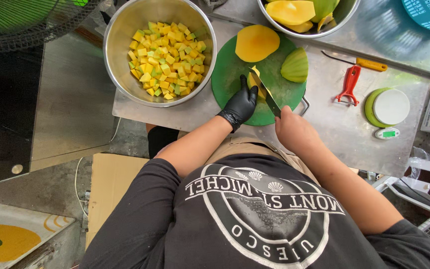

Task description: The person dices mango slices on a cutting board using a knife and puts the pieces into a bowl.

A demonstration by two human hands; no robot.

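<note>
Head view: the left hand (241, 104), in a black glove, presses down on a small yellow mango piece (256, 85) lying on the round green cutting board (235, 67) on the steel table (344, 124). Its grip is fingertips curled on top of the fruit, not wrapped around it. The bare right hand (293, 130) has its grip closed around the handle of a knife (266, 92), whose blade runs across the piece.

The mango flesh looks soft, wet and slippery, and light; it likely bruises under hard pressure, so the safest hold is from above with fingertips tucked back from the blade.

Counted: one piece under the knife, plus two more pieces on the board, a yellow half (256, 42) and a green-skinned wedge (295, 65). Two steel bowls: one of diced mango cubes (166, 59), too many to count, and one of peeled pieces (294, 12) at the top edge. One red peeler (348, 84), one yellow-handled knife (359, 62), one small scale (388, 107).
</note>
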